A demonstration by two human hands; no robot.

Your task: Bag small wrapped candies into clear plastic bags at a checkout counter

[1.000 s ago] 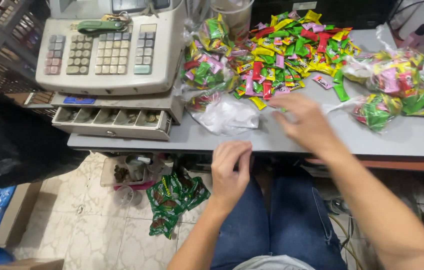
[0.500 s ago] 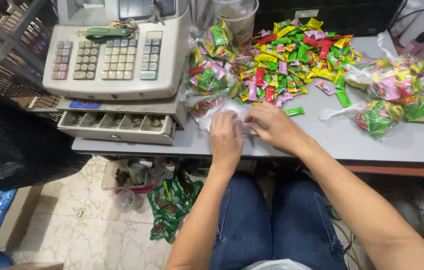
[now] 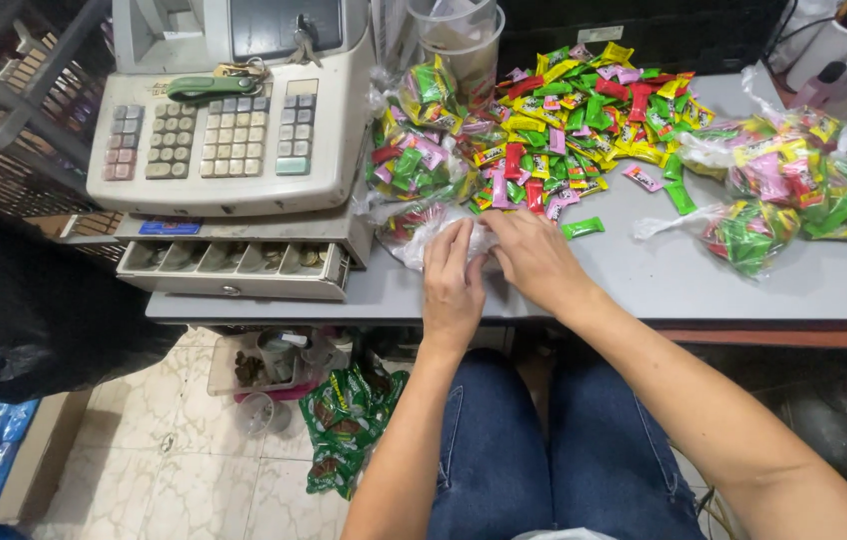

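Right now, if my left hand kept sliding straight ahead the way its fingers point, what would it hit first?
The left hand already rests on the clear plastic bag. Straight past it lies the filled bag of candies beside the cash register, probably the first thing met, though depth is hard to judge.

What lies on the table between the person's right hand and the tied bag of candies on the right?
In the head view, between the right hand and the tied bag, one loose green candy lies on bare grey table.
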